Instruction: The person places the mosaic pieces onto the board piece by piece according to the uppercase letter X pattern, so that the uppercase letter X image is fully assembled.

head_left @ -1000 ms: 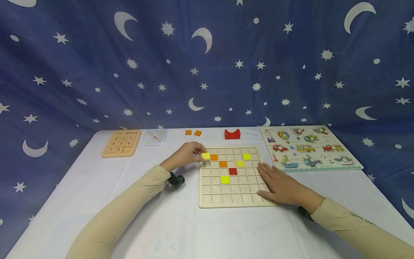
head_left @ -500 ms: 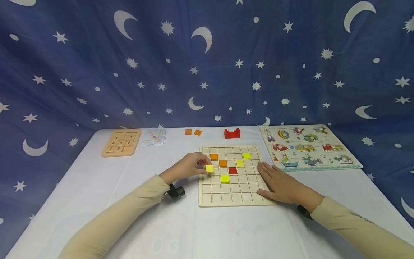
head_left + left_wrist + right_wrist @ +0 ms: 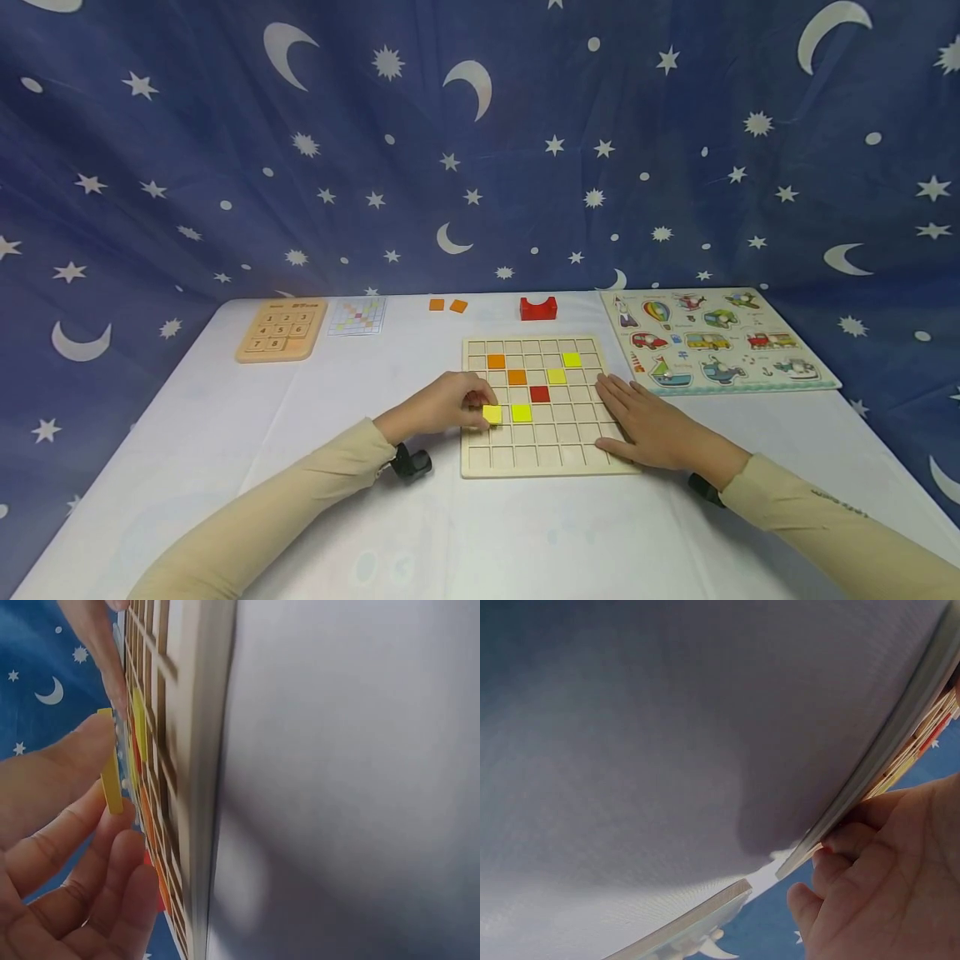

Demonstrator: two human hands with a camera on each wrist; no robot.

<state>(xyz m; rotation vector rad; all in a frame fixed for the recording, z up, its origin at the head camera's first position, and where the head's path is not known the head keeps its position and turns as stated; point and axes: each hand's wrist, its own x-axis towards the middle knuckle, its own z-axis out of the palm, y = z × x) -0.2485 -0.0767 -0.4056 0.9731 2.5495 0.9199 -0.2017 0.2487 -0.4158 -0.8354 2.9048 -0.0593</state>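
Observation:
A square wooden grid board [image 3: 551, 458] lies on the table, with orange, red and yellow tiles set in some of its cells. My left hand [image 3: 450, 404] pinches a yellow tile [image 3: 492, 415] between thumb and fingertips, over the board's left side. In the left wrist view that yellow tile [image 3: 112, 769] appears edge-on, lifted above the grid. Just right of it sits a seated yellow tile [image 3: 521, 413], diagonally below a red tile [image 3: 539, 394]. My right hand [image 3: 656, 425] rests with extended fingers on the board's right edge.
Two loose orange tiles [image 3: 447, 306] and a red notched block [image 3: 538, 309] lie behind the board. A number puzzle [image 3: 281, 332] and a printed pattern card [image 3: 357, 317] are at back left. A vehicle puzzle board [image 3: 720, 342] lies at right, near my right hand.
My left hand has carried the yellow tile from the board's upper left corner down along its left side, toward me. The right hand stays put on the board's edge.

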